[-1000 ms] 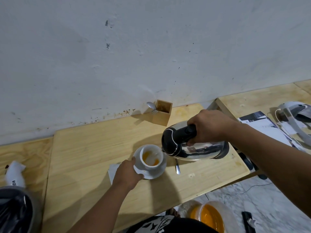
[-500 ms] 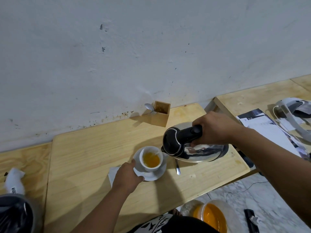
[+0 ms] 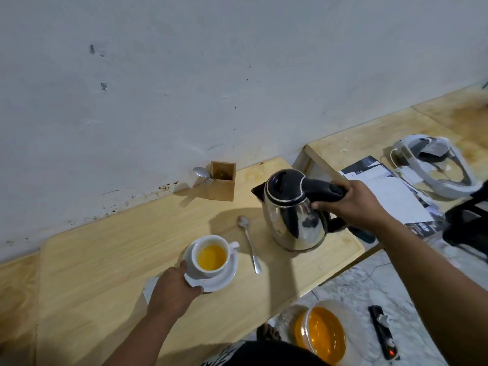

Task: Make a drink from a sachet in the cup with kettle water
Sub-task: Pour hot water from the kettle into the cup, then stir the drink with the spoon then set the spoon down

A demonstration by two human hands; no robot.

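A white cup [image 3: 211,256] filled with orange drink stands on a white saucer [image 3: 220,281] on the wooden table [image 3: 105,260]. My left hand [image 3: 173,289] grips the saucer's near-left rim. To the right, a steel kettle [image 3: 293,215] with a black lid stands upright on the table, and my right hand [image 3: 351,204] is closed around its black handle. A teaspoon [image 3: 249,244] lies on the table between cup and kettle. A white paper piece [image 3: 150,286], possibly the sachet, peeks out under my left hand.
A small wooden box [image 3: 221,184] holding cutlery stands against the wall. A second table to the right carries papers [image 3: 388,194] and a white headset [image 3: 433,167]. On the floor below are a clear container of orange liquid [image 3: 323,335] and a black device [image 3: 383,331].
The kettle was tilted over the cup, pouring. It has swung back upright and now rests on the table to the right, uncovering the teaspoon. The cup is fuller.
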